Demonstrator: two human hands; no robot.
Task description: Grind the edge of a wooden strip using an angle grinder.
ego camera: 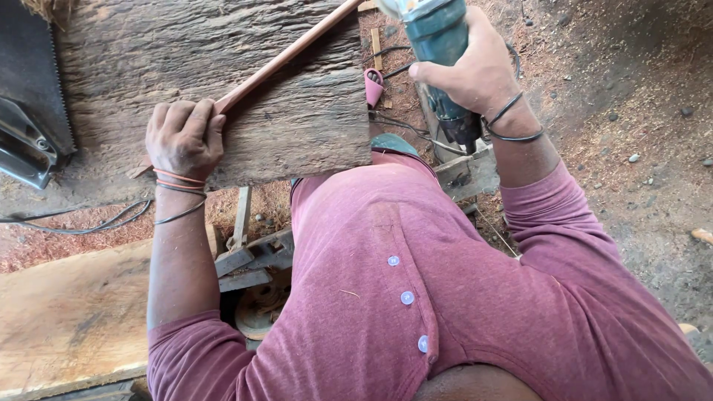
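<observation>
Maroon shirt (pixel 416 297) up close; left hand (pixel 183 137) clamps the stiff, light wooden stick (pixel 286 56) near the plank's (pixel 297 126) front edge, right hand (pixel 475 74) wraps the heavy teal power tool (pixel 438 37).

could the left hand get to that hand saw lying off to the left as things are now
Probably yes, but not at once. The left hand is closed around the slim wooden stick on the rough slab. The hand saw lies just beyond the slab's left edge with nothing between, so the hand must release the stick first.

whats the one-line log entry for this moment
left hand: shut on stick, pinned to slab | right hand: shut on power tool | saw at slab's left
</observation>
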